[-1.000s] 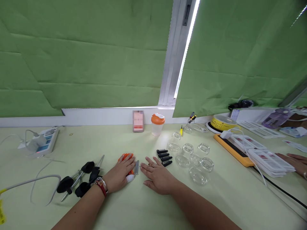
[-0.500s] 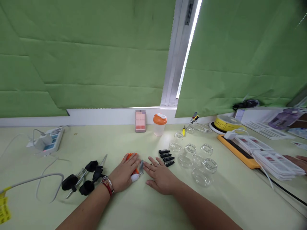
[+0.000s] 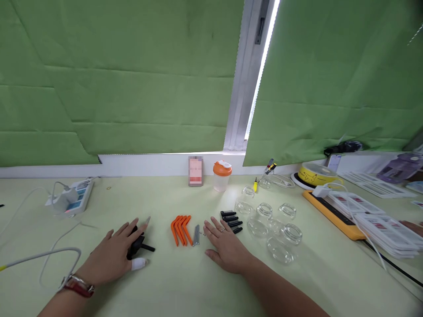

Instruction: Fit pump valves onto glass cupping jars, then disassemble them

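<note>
Left hand, nearer, partly covers black parts, fingers slightly apart; whether they grip cannot be determined. One black stem points toward four o'clock. Right hand lies flat, fingers slightly spread; metal rods at its nine o'clock.

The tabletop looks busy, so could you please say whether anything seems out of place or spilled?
Nothing looks spilled. A small yellowish loop lies alone near the white power strip, which looks stray since the orange pieces are neatly grouped.
</note>
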### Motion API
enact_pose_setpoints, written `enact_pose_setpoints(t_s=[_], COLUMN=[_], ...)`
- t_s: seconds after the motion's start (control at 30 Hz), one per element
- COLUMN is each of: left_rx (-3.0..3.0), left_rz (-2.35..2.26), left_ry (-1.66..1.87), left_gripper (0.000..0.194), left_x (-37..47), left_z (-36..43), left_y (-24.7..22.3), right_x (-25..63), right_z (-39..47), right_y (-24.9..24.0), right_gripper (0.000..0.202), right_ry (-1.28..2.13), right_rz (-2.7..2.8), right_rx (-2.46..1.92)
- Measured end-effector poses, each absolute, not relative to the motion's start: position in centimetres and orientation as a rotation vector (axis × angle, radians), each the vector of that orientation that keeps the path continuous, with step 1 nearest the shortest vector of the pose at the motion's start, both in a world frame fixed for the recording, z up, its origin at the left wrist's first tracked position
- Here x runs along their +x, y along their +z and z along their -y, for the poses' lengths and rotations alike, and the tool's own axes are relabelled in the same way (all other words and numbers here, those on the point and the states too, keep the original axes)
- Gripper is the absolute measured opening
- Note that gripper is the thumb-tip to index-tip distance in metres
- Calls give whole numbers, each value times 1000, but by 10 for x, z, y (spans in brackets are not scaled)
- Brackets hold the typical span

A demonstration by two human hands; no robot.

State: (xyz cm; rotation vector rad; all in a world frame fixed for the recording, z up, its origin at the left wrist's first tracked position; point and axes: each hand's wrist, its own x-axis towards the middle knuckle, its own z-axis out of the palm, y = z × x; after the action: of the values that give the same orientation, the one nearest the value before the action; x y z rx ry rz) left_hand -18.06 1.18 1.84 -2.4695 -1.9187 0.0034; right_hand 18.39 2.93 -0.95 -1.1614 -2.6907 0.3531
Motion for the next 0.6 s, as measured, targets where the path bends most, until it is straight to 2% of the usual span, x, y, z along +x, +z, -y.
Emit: enact_pose_setpoints(t_s=[0.23,0.6], left_rx=[-2478,-2546], left_rz=[1859,1843], left_ry=[-226,-219], left_gripper=[65,60], left_x=[-164,-143], left_z=[-29,-70], left_y=[3,-3], right_x=[195,193], right_z=[-29,-25], right_y=[-13,-5], right_gripper=[68,58], right_ry=[279,351], right_rz=[2626,2732], right_rx=[-1296,-1161])
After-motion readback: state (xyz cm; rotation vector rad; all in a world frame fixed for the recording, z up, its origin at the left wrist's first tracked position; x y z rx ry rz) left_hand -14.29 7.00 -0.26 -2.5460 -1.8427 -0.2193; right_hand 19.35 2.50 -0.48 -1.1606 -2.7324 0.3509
